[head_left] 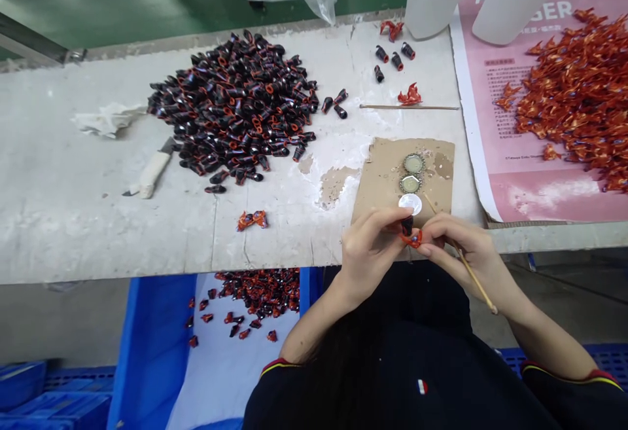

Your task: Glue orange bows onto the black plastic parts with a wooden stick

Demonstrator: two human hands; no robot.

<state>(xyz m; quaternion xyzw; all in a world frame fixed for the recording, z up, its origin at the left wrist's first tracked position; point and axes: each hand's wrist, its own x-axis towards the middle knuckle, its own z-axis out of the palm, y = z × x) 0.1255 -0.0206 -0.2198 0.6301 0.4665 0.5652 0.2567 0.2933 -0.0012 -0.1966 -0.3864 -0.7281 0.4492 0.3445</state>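
Observation:
Near the table's front edge, my left hand [366,247] pinches a small black part [407,224]. Just below it, and touching it, is an orange-red part [412,239] at the fingertips of my right hand [466,247]. A thin wooden stick [471,273] is also held in my right hand, slanting between the fingers. Beyond the hands lies a piece of brown cardboard [375,175], with two bottle caps [413,163] and a white round disc [410,204] on it. My fingers partly hide how the two parts meet.
A heap of black parts [240,103] covers the table's middle left. Orange parts [579,103] are piled on a pink sheet [500,181] at right. Another stick [409,107] lies behind the cardboard. A knife [156,169] rests at left. Below, a blue bin [152,345] contains black-and-orange pieces.

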